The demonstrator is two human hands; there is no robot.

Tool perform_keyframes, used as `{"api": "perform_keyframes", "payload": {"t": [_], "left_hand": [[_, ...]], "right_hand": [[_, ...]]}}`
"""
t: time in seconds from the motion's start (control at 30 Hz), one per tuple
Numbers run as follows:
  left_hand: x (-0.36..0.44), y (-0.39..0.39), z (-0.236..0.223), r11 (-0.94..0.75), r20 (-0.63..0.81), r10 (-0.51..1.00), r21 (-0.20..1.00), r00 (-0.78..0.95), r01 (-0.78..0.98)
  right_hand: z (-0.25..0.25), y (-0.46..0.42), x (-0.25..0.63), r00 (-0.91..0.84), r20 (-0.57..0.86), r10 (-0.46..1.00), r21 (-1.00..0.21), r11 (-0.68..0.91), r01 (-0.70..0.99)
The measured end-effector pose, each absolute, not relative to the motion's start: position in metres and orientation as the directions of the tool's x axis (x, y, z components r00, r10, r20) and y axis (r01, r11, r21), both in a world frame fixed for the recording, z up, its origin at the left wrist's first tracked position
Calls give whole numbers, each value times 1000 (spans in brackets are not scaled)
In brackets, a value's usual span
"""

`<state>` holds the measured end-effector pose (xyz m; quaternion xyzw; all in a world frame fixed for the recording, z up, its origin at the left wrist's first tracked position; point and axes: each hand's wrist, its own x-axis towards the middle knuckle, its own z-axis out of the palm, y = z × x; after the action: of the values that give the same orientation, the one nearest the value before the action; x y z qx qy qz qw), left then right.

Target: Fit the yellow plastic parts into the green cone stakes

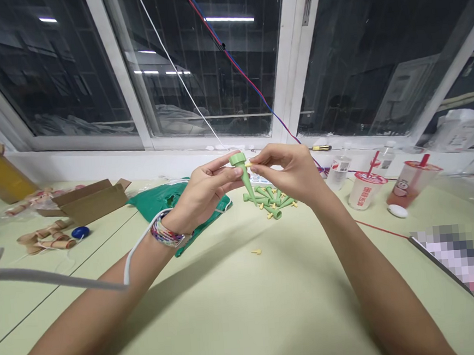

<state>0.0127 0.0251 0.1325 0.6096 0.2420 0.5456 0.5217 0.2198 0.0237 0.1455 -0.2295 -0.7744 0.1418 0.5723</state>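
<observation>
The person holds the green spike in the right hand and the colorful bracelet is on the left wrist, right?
No, the green plastic spike is in the left hand, not the right hand; the head view shows it. The bracelet is on the left wrist, as you said.

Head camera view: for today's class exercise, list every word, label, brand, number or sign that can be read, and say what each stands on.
No word, brand or number can be read for certain.
Red print on the white drink cup: too small to read.
Cartoon logo on the reddish drink cup: a sign, its words too blurred to read.
Label on the clear cup: too small to read.
Pixelated object at lower right: blurred out, unreadable.
</observation>
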Motion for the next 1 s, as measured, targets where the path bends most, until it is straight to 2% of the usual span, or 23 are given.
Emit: {"api": "perform_keyframes", "payload": {"t": [0.13, 0.3, 0.6, 0.83, 1.0], "left_hand": [[10, 24, 136, -331, 399, 843, 913, 360, -238], [6, 18, 142, -440, 469, 830, 883, 301, -162], [0, 17, 149, -365, 399, 833, 917, 383, -161], [0, 22, 142, -421, 443, 837, 896, 322, -141], [2, 22, 142, -424, 446, 835, 895, 323, -139]], "right_hand": [[147, 23, 221, -260, 801, 539, -532, 840, 105], [147, 21, 216, -267, 742, 615, -631, 775, 31], [146, 19, 218, -288, 811, 509, -507, 857, 87], [145, 24, 218, -311, 715, 626, -657, 754, 5], [143, 28, 217, -317, 701, 638, -683, 729, -41]]}}
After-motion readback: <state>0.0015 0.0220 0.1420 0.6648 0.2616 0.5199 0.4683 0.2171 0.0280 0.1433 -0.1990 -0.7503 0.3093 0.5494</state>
